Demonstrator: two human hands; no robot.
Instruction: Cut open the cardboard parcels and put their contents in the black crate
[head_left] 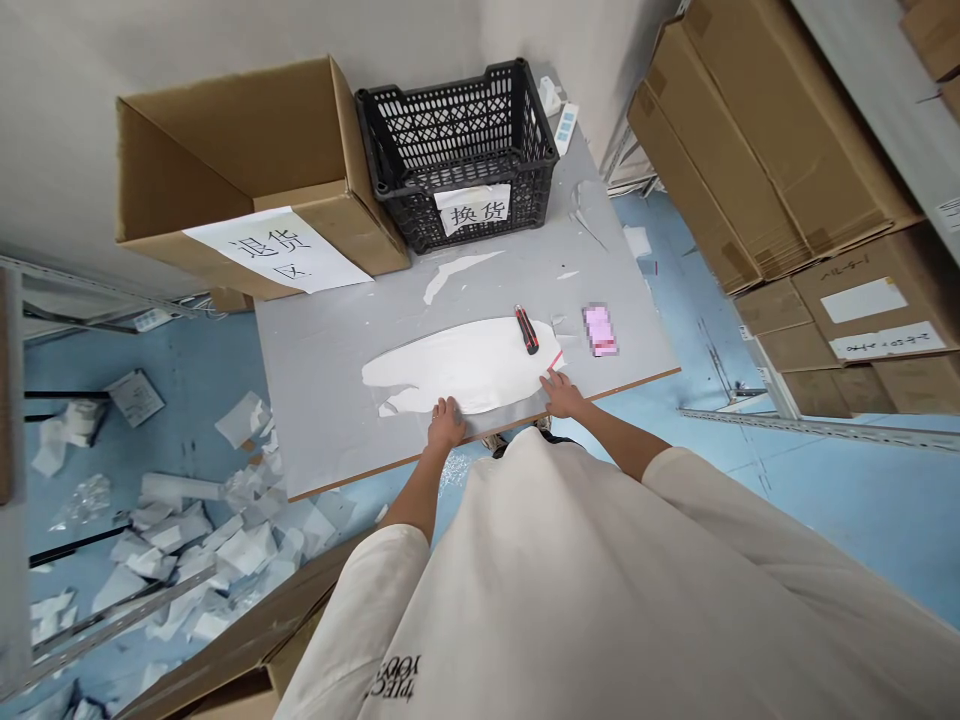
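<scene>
A long, white, oval-ended sheet or flat package [465, 365] lies across the grey tabletop, its left end ragged; I cannot tell its exact kind. My left hand [447, 424] rests on its near edge, fingers extended. At the near right corner, my right hand [561, 394] touches the edge with its fingers apart, close to a short red strip [556, 360]. On the right part of the white piece lies a red and black utility knife [527, 331]. A pink item [599, 329], blurred out, sits on the table further right.
An open cardboard box [375, 235] and a black plastic crate [491, 215], both with paper labels, stand at the table's back. A power strip [566, 129] lies beyond the crate. Stacked cartons [750, 150] rise on the right. Scrap packaging [180, 540] litters the blue floor at left.
</scene>
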